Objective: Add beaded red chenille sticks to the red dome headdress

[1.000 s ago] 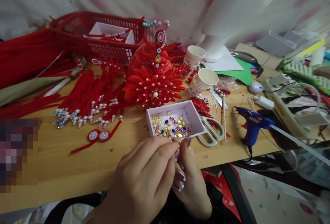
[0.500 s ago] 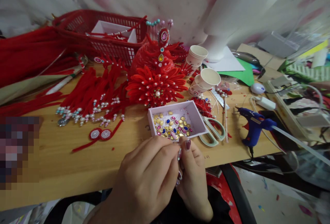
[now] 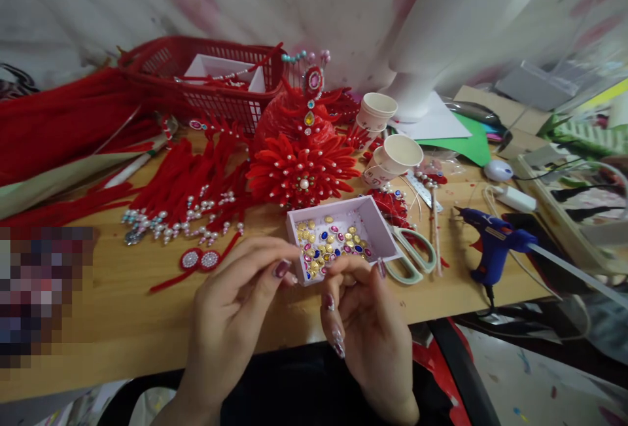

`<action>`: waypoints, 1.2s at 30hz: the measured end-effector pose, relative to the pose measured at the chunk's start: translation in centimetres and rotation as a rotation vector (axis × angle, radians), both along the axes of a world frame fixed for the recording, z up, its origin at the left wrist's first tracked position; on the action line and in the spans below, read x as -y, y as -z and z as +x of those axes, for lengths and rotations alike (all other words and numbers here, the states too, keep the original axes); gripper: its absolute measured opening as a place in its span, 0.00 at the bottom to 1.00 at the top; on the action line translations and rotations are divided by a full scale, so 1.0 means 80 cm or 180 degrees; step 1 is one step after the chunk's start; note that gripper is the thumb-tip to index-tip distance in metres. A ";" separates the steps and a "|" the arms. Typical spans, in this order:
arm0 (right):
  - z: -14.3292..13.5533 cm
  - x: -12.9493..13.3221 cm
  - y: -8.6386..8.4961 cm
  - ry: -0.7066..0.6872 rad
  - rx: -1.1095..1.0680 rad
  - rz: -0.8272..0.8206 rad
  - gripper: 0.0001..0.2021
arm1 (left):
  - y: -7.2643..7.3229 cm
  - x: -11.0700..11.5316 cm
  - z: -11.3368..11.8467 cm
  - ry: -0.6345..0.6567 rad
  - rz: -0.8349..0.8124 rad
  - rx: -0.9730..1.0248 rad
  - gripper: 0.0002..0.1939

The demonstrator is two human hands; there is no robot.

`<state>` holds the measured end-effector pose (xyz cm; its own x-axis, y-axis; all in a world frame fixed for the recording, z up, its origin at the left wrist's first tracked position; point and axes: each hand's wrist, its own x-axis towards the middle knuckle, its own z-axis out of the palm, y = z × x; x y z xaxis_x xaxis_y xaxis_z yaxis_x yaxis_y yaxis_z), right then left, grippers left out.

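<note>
A pale lilac box [image 3: 387, 239] holds many gold, blue and pink gems. At its near left corner is my left hand [image 3: 240, 308], thumb and forefinger pinched together; anything between the tips is too small to make out. My right hand [image 3: 370, 321] is at the box's near edge, palm turned up, fingers curved apart, nothing visible in it. Behind the box stands a red flower ornament [image 3: 304, 167] with pearl tips and a jewelled top. To the left lies a red strip with two round pearl discs [image 3: 200, 260].
A red basket [image 3: 220, 99] stands at the back left, with pearl-tipped red stems [image 3: 181, 184] before it. Right of the box are green-handled scissors [image 3: 417, 256], paper cups [image 3: 400, 154] and a blue glue gun [image 3: 493, 243]. A white mannequin stand rises behind.
My hands have moved apart, the left one leftwards. The fingers of my right hand have opened. The whole view has shifted slightly.
</note>
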<state>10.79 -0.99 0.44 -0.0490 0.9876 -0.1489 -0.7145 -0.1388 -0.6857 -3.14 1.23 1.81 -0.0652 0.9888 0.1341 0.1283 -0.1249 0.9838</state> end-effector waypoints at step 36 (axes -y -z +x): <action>0.109 0.001 0.009 0.2087 0.1619 0.0583 0.20 | 0.032 -0.007 0.007 -0.0148 0.0329 -0.1345 0.05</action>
